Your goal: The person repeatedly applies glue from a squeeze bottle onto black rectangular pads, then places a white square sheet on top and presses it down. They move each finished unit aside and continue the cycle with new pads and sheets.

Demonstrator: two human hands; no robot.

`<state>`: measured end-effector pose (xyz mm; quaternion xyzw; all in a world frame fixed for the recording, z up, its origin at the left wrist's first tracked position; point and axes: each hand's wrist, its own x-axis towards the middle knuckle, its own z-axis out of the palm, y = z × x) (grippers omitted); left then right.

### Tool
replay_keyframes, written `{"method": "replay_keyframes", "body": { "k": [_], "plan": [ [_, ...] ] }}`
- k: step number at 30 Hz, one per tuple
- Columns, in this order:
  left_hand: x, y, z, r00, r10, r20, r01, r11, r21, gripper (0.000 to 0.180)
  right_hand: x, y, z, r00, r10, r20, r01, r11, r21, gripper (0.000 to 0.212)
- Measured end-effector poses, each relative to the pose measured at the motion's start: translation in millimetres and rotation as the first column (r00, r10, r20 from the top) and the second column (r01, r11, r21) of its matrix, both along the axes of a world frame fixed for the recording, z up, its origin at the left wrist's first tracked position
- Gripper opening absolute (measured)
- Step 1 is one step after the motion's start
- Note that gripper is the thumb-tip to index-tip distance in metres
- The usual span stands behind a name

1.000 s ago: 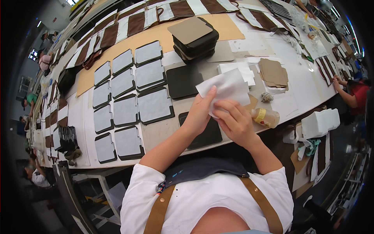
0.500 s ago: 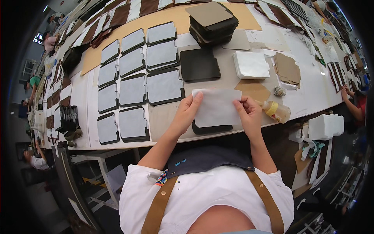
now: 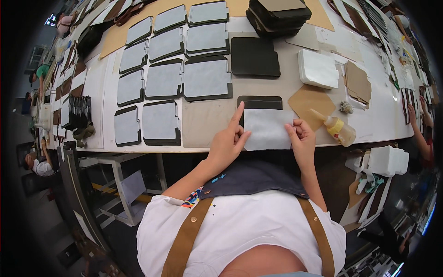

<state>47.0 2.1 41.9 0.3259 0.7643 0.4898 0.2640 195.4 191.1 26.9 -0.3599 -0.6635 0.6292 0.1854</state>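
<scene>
A thin white sheet (image 3: pixel 267 129) lies partly over a black panel (image 3: pixel 260 102) at the table's front edge, leaving the panel's far strip bare. My left hand (image 3: pixel 227 141) has its index finger stretched along the panel's left edge. The thumb and the curled fingers of that hand grip the sheet's left edge. On the other side, my right hand (image 3: pixel 302 137) pinches the sheet's right edge between thumb and fingers. Farther back lies another black panel (image 3: pixel 254 57). To the left, rows of black panels carry pale sheets (image 3: pixel 161 121).
Right of my hands, a yellow-banded glue bottle (image 3: pixel 340 130) lies near tan card (image 3: pixel 311 104). Beyond are a white stack (image 3: pixel 318 69), brown cards (image 3: pixel 357 84) and a small beaded lump (image 3: pixel 346 107). A tall black stack (image 3: pixel 277 21) stands at the back. Co-workers sit at both sides.
The white sheet has come down toward me, baring the far strip of the black panel. My left index finger has straightened onto the panel's edge. The whole view has shifted.
</scene>
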Motion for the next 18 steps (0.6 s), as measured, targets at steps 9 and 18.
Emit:
{"method": "replay_keyframes", "body": {
  "k": [9, 18],
  "plan": [
    [-18, 2, -25, 0.967, 0.057, -0.248, -0.063, 0.998, -0.015, 0.040, -30, -1, -4, 0.999, -0.012, 0.034, 0.000, 0.944, 0.329, 0.016],
    [-20, 5, -29, 0.947, 0.085, -0.310, -0.093, 0.996, -0.012, 0.036, -36, 0, -3, 0.996, -0.006, 0.092, -0.031, 0.916, 0.399, 0.015]
  ]
}}
